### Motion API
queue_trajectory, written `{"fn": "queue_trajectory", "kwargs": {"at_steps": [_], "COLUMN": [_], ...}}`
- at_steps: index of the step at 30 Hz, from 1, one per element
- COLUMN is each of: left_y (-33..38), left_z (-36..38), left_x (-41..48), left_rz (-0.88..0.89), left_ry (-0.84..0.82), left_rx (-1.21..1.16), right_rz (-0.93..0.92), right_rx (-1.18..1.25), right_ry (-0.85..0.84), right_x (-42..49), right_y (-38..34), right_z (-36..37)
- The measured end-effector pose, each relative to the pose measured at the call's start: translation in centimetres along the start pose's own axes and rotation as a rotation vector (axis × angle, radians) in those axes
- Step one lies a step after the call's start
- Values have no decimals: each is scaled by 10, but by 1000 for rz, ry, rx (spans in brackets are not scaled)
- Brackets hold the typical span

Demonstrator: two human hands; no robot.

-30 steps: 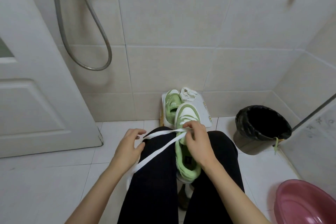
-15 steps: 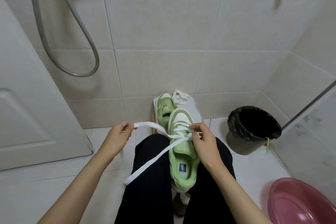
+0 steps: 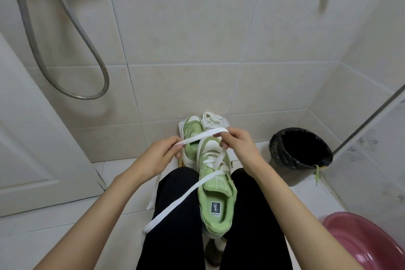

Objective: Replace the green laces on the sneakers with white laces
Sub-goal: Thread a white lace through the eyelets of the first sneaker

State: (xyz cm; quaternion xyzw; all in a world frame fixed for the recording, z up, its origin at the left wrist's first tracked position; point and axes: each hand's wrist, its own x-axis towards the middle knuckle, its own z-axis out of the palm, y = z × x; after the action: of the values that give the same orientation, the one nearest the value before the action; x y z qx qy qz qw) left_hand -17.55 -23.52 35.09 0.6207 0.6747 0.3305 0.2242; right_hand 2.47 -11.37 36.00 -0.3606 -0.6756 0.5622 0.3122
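Note:
A green and white sneaker [image 3: 217,199] lies between my knees, toe pointing away, with a white lace [image 3: 175,206] threaded through its lower eyelets. One lace end trails left across my black trouser leg. My left hand [image 3: 160,155] pinches the other stretch of lace, and my right hand [image 3: 238,144] pinches the same stretch above the toe, so it runs taut between them. The second green sneaker [image 3: 191,131] rests on a white box [image 3: 181,126] by the wall, with a bundled white lace [image 3: 211,119] beside it.
A bin [image 3: 300,153] with a black liner stands at the right, a green lace [image 3: 317,174] hanging over its rim. A pink basin [image 3: 368,241] sits at the lower right. A shower hose [image 3: 65,50] hangs on the tiled wall. A white door [image 3: 32,138] is at the left.
Both hands have risen and moved toward the toe. My right hand left the eyelets and now pinches the lace stretch, pulled taut between both hands above the sneaker.

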Motion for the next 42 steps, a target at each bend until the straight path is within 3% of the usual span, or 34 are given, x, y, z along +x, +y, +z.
{"fn": "queue_trajectory", "kwargs": {"at_steps": [6, 8, 12, 15, 19, 22, 23, 27, 29, 32, 37, 42], "left_y": [-41, -52, -53, -45, -39, -39, -38, -45, -54, -64, -58, -38], "left_z": [5, 6, 11, 19, 20, 12, 11, 12, 11, 11, 25, 36], "left_x": [-4, -6, -7, 0, 18, 29, 30, 28, 23, 16, 12, 13], "left_rz": [-251, -358, -547, -527, -517, -553, -576, -753, -820, -864, -807, -676], "left_ry": [-88, -54, 48, 72, 334, 448, 481, 751, 836, 738, 491, 277], "left_rx": [136, 89, -306, -418, -522, -717, -772, -994, -1016, -913, -774, -636], "right_rz": [230, 284, 280, 215, 96, 134, 175, 216, 173, 112, 127, 201], "right_rx": [319, 365, 162, -21, -71, -518, -559, -217, -322, -514, -415, -370], "right_ry": [132, 102, -143, -95, 62, -178, -226, -110, -186, -247, -114, -243], "right_x": [9, 11, 10, 9, 3, -6, -9, -16, -17, -17, -15, -18], "right_y": [15, 16, 15, 20, 28, 38, 42, 44, 45, 50, 54, 51], "right_z": [-10, -13, -11, -7, -12, -22, -24, -32, -36, -32, -30, -36]}}
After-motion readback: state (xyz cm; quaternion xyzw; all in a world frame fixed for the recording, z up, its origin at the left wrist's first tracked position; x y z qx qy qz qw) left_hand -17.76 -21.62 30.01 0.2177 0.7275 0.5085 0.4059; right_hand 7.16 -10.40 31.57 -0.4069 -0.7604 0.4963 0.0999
